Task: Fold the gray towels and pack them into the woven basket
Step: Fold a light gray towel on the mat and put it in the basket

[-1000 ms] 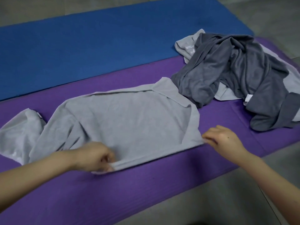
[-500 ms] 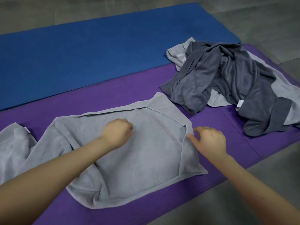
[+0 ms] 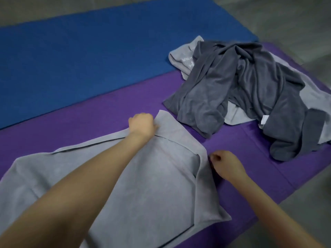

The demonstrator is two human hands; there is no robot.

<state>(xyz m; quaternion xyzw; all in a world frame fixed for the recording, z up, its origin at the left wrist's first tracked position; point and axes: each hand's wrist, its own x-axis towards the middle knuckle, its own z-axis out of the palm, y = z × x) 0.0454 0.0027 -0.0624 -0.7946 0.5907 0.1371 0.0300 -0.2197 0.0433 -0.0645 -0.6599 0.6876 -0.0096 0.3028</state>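
A light gray towel [image 3: 152, 185] lies spread on the purple mat [image 3: 89, 126], its right edge and far edge folded over. My left hand [image 3: 142, 125] reaches across it and grips the far corner of the fold. At the towel's right edge, my right hand [image 3: 226, 165] has curled fingers that pinch the folded hem. A crumpled heap of dark gray towels [image 3: 241, 92] sits at the right of the mat, with light gray towels [image 3: 184, 58] beneath it. No woven basket is in view.
A blue mat [image 3: 89, 51] lies beyond the purple one. Gray floor [image 3: 286, 18] shows at the top right and along the near right edge of the purple mat.
My left hand moved from the towel's near edge across to its far corner. My right hand shifted up along the right edge. The view has come closer.
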